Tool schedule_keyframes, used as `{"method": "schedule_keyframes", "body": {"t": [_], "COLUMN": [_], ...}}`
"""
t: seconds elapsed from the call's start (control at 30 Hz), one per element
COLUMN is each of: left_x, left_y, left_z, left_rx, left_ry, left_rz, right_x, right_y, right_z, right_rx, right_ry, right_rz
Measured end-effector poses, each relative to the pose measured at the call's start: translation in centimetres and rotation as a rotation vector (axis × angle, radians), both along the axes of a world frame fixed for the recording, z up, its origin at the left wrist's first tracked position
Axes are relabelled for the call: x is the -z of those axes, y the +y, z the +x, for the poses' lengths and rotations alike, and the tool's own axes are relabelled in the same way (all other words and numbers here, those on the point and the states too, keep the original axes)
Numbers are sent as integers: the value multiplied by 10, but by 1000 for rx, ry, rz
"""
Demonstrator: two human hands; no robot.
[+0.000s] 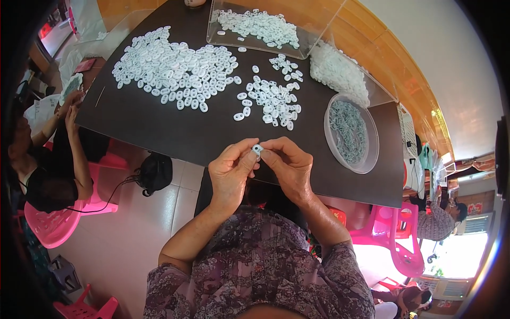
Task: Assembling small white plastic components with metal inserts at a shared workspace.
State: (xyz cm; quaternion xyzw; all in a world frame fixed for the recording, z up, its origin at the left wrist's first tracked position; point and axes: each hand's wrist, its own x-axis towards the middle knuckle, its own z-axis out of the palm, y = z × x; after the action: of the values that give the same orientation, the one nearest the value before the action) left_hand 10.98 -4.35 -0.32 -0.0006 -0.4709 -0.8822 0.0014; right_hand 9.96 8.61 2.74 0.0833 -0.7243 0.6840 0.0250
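Observation:
Between my fingertips, at the near edge of the dark table (212, 125), is a small white oval plastic piece (257, 148) with a dark hole showing. My left hand (229, 169) pinches it from the left with thumb and forefinger. From the right, the thumb and forefinger of my right hand (291, 169) close on the same piece. My fingers cover much of it. Beyond my hands lies a small heap of two-holed white oval pieces (273, 100), with a much larger heap (170, 69) to the left.
On the right stands a round clear tub (373, 141) of small grey-green parts, perhaps springs. A clear bin (305, 52) at the back holds smaller white pieces, beside a bulging bag (340, 72) of white parts. Another person (50, 175) sits at the left near pink chairs (56, 220).

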Motion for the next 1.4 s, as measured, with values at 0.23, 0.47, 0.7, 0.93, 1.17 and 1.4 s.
{"method": "schedule_keyframes", "body": {"t": [0.23, 0.47, 0.7, 0.93, 1.17, 1.4], "left_x": [0, -6, -2, 0, 1, 3], "left_y": [-1, -4, -7, -5, -6, 1], "left_z": [1, 2, 3, 5, 5, 9], "left_rx": [-34, -20, 12, -20, -28, -86], "left_ry": [33, 26, 84, 117, 107, 145], "left_rz": [54, 72, 57, -12, 7, 69], "right_x": [-6, -1, -6, -1, 5, 7], "right_y": [-1, -1, -3, -6, -10, -13], "right_z": [2, 1, 2, 1, 2, 3], "right_rx": [-47, -32, -39, 27, 58, 112], "right_ry": [96, 208, 232, 459, 524, 665], "right_rz": [134, 230, 269, 377, 343, 415]}}
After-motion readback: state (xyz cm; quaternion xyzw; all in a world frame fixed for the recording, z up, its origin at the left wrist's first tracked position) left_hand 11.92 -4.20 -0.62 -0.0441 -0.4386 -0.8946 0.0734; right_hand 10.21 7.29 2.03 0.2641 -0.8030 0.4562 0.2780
